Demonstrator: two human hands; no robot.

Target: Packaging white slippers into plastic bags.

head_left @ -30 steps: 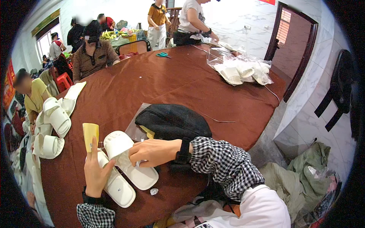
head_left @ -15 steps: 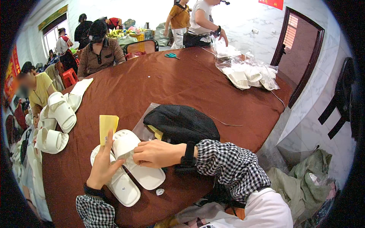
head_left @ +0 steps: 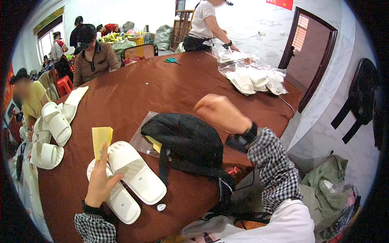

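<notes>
A white slipper and its mate lie side by side near the front of the table, each with a small printed label on its insole. Over the left slipper's toe end, my left hand grips a folded yellow paper sheet, index finger straight up along it and thumb apart. My right hand is raised beyond a black mesh bag, fingers curled but smeared by motion; whether it holds anything cannot be made out. A clear plastic bag with yellow paper pokes out beside the mesh bag.
Brown cloth covers the table. More white slippers line its left edge; bagged slippers lie at the far right, near a standing person. Teal scissors lie at the far side. A crumpled scrap sits near the slippers.
My right hand has left the right slipper and swung up and right past the mesh bag, uncovering the insole label. My left hand still has the yellow paper. The whole view has shifted slightly.
</notes>
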